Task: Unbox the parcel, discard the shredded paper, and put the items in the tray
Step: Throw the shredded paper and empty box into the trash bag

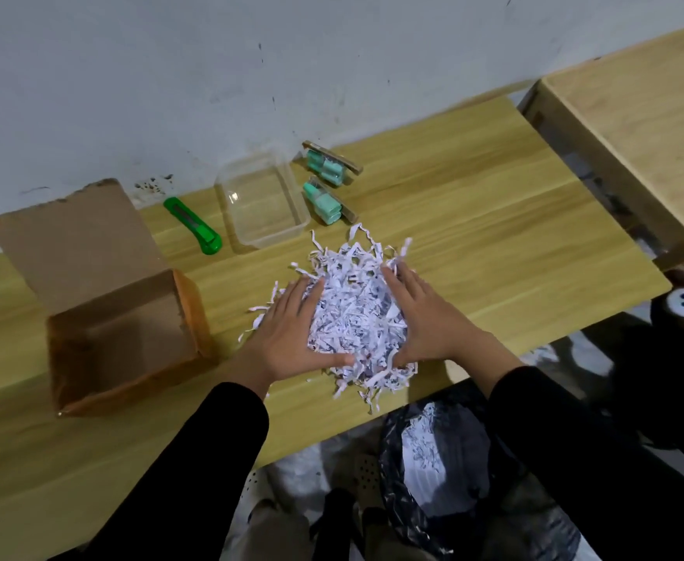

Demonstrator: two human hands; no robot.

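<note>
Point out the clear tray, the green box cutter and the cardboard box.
clear tray [265, 206], head view, bare floor of the tray.
green box cutter [192, 225], head view, middle of its body.
cardboard box [193, 317], head view, its orange right wall.

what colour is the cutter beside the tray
The cutter is bright green; head view shows it best.
</note>
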